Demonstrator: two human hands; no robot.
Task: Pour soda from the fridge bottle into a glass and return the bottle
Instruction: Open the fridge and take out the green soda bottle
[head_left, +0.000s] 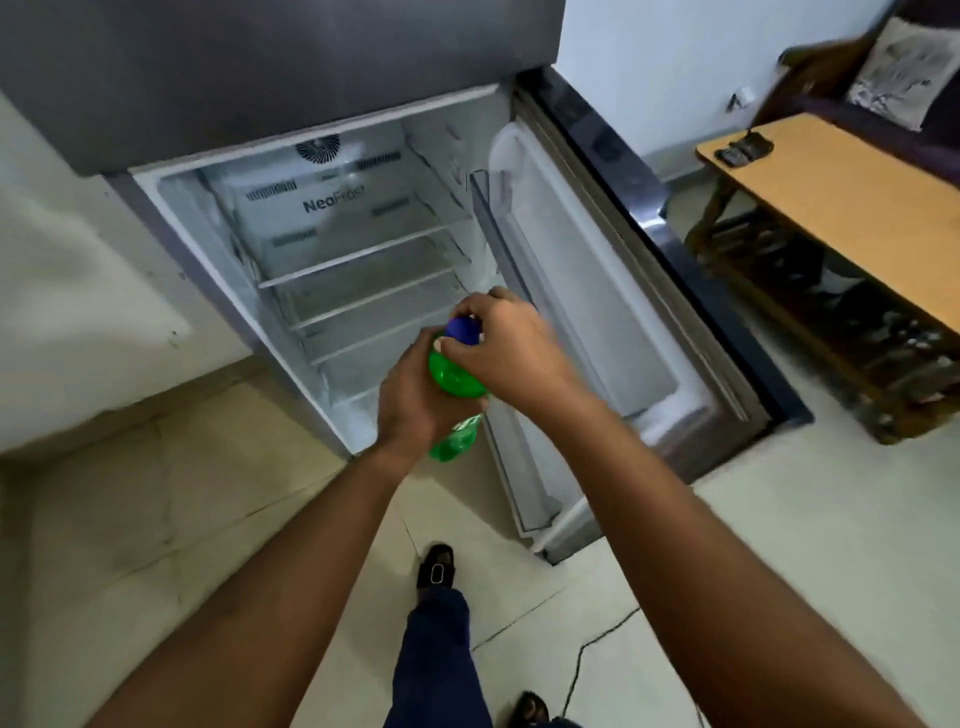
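Note:
A green soda bottle (453, 379) with a blue cap (462, 331) is held upright in front of the open fridge (332, 228). My left hand (410, 400) is wrapped around the bottle's body. My right hand (506, 353) grips the bottle's neck, with its fingers around the blue cap. The bottle's middle is hidden behind my left hand; its green lower part shows below it. No glass is in view.
The fridge door (597, 291) stands open to the right, its door shelves bare. Glass shelves inside look bare. A wooden table (852, 208) with a small dark object stands at the right, a cushioned seat behind it. A black cable (587, 654) lies on the tiled floor near my feet.

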